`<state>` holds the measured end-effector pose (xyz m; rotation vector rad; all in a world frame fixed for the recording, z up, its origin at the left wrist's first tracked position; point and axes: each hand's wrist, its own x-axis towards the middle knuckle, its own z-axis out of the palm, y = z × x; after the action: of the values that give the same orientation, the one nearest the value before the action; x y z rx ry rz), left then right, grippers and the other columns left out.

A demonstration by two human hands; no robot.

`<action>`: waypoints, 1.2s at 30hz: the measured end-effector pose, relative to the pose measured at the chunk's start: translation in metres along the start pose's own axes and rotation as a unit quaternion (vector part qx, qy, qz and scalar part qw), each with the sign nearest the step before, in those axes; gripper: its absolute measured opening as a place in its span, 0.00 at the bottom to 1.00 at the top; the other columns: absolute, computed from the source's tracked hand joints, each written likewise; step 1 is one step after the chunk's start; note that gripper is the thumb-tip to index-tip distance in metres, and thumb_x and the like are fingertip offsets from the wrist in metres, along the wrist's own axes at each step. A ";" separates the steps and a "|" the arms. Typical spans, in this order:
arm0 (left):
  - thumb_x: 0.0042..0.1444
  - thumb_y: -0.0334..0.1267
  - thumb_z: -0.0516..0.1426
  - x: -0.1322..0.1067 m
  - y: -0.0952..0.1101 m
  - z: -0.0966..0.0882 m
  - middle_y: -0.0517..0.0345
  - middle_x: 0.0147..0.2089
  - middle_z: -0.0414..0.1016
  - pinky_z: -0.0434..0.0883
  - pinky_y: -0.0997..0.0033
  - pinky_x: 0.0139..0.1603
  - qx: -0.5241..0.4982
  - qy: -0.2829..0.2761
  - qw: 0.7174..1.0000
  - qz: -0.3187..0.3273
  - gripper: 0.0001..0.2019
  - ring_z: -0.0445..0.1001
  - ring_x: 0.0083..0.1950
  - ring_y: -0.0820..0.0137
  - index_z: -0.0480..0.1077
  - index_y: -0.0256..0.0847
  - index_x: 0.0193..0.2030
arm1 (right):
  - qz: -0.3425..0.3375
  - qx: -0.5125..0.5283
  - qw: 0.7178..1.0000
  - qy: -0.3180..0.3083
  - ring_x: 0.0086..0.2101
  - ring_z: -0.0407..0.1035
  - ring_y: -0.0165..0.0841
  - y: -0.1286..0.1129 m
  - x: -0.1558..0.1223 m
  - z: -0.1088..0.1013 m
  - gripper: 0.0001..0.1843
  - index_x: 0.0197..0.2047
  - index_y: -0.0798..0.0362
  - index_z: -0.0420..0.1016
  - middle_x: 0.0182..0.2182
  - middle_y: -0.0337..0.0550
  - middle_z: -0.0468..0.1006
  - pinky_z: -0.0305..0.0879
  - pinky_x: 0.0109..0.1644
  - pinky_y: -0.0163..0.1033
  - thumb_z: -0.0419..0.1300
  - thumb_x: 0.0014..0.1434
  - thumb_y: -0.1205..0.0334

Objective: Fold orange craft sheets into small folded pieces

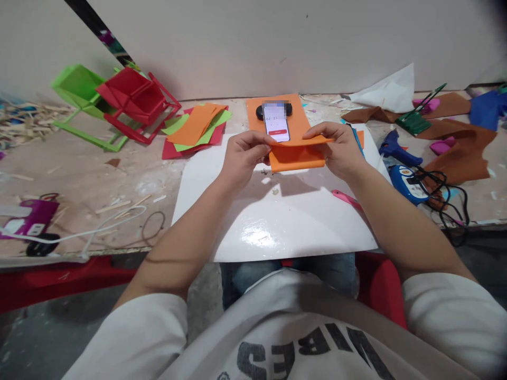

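Note:
Both my hands hold a folded orange foam sheet (297, 155) above a glossy white board (277, 216). My left hand (242, 153) pinches its left edge, fingers closed. My right hand (340, 148) grips its right edge, fingers curled. Just behind the sheet a phone (276, 122) with a lit screen leans on another orange sheet (301, 119).
A stack of orange, green and red foam sheets (196, 129) lies to the left, beside red (137, 103) and green (77, 89) model chairs. A blue glue gun (398, 150) with black cable, brown felt pieces (461, 153), a pink stick (346, 199) and a purple tool (31, 216) surround the board.

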<state>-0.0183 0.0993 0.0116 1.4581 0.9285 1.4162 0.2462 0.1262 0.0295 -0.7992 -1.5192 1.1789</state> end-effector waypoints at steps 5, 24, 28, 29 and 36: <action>0.64 0.35 0.68 0.003 0.001 -0.003 0.59 0.33 0.81 0.82 0.70 0.33 0.012 -0.005 1.000 -0.020 0.03 0.79 0.32 0.72 0.82 0.47 0.37 | -0.006 -0.051 0.998 -0.021 0.49 0.89 0.47 -0.005 -0.003 -0.005 0.12 0.33 0.39 0.92 0.40 0.42 0.94 0.90 0.59 0.54 0.82 0.59 0.43; 0.72 0.70 0.71 -0.007 -0.026 0.004 0.49 0.54 0.93 0.91 0.54 0.59 0.051 0.066 0.992 0.098 0.31 0.93 0.55 0.57 0.82 0.49 0.66 | -0.185 -0.142 0.973 -0.002 0.42 0.87 0.40 0.015 -0.012 0.003 0.10 0.43 0.44 0.95 0.42 0.43 0.94 0.82 0.49 0.47 0.68 0.68 0.61; 0.78 0.67 0.66 -0.010 -0.015 0.002 0.50 0.58 0.93 0.89 0.56 0.58 0.150 0.086 0.967 0.189 0.25 0.92 0.56 0.59 0.84 0.49 0.64 | -0.208 -0.191 0.959 0.001 0.43 0.85 0.41 0.019 -0.011 0.001 0.16 0.36 0.46 0.85 0.44 0.45 0.93 0.81 0.51 0.50 0.73 0.73 0.46; 0.79 0.66 0.65 -0.012 -0.011 0.003 0.50 0.58 0.93 0.88 0.57 0.58 0.180 0.086 0.956 0.214 0.24 0.92 0.55 0.60 0.84 0.49 0.64 | -0.213 -0.205 0.955 0.020 0.45 0.85 0.42 0.020 -0.011 0.001 0.17 0.38 0.45 0.83 0.46 0.45 0.93 0.82 0.52 0.51 0.75 0.72 0.43; 0.86 0.52 0.59 -0.020 -0.003 0.007 0.51 0.52 0.93 0.84 0.56 0.55 0.355 0.035 0.865 0.352 0.16 0.90 0.49 0.60 0.85 0.47 0.62 | -0.279 -0.250 0.926 0.043 0.50 0.84 0.46 0.009 -0.013 0.008 0.18 0.59 0.40 0.87 0.52 0.46 0.91 0.83 0.55 0.57 0.71 0.76 0.38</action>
<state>-0.0129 0.0807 0.0025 2.5017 1.0815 1.7280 0.2413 0.1151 0.0170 -0.6597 -1.8377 0.3328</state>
